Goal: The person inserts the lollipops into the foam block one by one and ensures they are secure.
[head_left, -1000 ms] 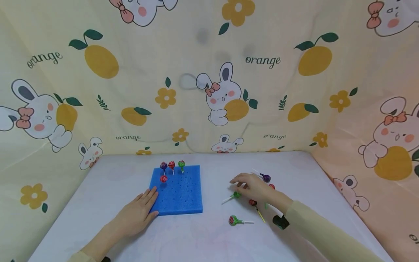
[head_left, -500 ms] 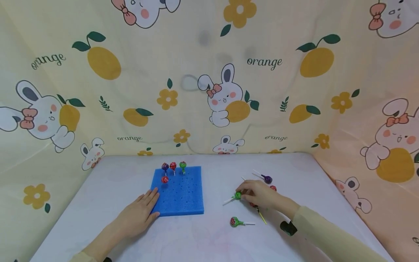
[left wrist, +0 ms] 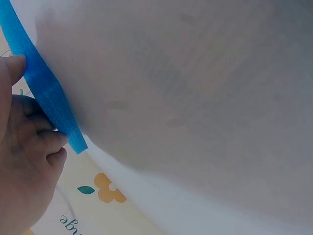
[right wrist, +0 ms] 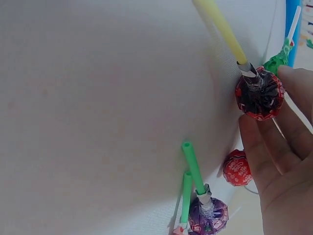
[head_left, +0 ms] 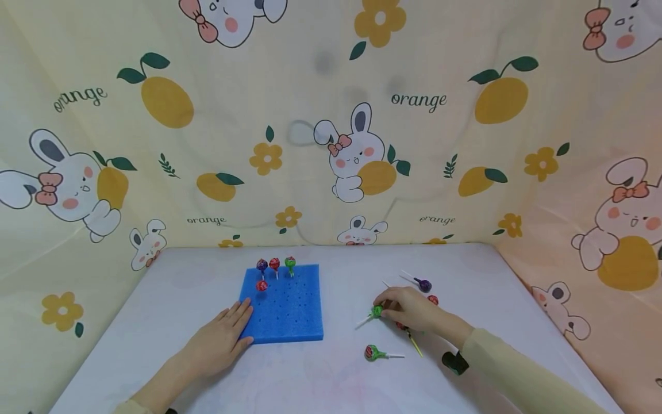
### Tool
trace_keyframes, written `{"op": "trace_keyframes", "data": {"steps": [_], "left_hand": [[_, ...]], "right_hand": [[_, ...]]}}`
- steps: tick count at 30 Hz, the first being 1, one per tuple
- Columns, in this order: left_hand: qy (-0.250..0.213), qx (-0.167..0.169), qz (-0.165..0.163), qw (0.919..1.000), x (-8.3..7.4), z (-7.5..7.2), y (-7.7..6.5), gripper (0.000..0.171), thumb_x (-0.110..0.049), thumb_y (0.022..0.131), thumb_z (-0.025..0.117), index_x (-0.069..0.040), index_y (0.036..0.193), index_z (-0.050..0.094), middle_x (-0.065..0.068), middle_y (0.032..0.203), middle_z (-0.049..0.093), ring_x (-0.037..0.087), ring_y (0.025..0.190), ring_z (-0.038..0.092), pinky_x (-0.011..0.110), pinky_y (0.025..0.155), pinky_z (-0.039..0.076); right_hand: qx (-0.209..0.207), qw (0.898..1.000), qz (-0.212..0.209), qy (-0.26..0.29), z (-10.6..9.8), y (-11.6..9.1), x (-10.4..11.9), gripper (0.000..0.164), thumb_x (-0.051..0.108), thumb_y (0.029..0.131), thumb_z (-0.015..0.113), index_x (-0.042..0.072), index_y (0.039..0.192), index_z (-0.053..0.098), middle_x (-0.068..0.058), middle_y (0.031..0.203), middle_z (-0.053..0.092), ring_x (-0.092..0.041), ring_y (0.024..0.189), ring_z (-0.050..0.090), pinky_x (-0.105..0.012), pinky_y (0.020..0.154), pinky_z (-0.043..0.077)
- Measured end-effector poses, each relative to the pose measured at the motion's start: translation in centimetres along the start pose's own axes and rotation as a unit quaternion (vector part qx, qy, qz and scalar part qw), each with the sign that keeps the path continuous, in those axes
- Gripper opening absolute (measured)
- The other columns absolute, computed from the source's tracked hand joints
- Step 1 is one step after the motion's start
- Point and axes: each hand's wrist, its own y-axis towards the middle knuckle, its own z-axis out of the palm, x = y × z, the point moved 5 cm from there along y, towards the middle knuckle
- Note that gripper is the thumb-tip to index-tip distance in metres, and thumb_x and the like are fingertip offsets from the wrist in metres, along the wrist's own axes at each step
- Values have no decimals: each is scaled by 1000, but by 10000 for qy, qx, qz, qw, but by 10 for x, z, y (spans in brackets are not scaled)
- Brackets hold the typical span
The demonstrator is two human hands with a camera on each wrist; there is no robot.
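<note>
Four lollipops (head_left: pixel 274 263) stand in the blue foam board (head_left: pixel 289 313).

Board (head_left: pixel 289 322) left on table (head_left: pixel 331 385): 3 lollipops (head_left: pixel 274 263) in back row, 1 lollipop (head_left: pixel 261 285) before leftmost. Loose lollipops (head_left: pixel 370 352) right.

Since 1.0 s ago | right hand (head_left: pixel 411 309): lowered, nearer the person; thumb and fingers now pinching green lollipop (head_left: pixel 377 311) at head | its stick: swung slightly toward the person | white stick tip (head_left: pixel 386 284) beyond hand: uncovered | yellow-stick lollipop (head_left: pixel 415 343): head more hidden.
</note>
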Motion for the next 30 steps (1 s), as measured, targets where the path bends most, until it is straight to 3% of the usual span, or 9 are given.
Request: {"op": "trace_keyframes", "data": {"steps": [12,30], "left_hand": [[48,2,-26,10000,0,0,-1,69,-42,109,52,6,157,38,25,167,29,43,154,28,59,123,29],[-2,-6,-21,10000,0,0,-1,69,-41,109,53,6,157,38,25,167,29,44,154,27,60,123,29]], "right_hand": [[22,10000,-25,19,0,1,3,23,8,97,74,8,120,73,6,104,72,-7,90,65,-23,77,58],[-458,9968,-625,-192,-2,13,30,22,7,102,66,8,124,72,-1,121,64,-15,105,67,-31,91,61]]}}
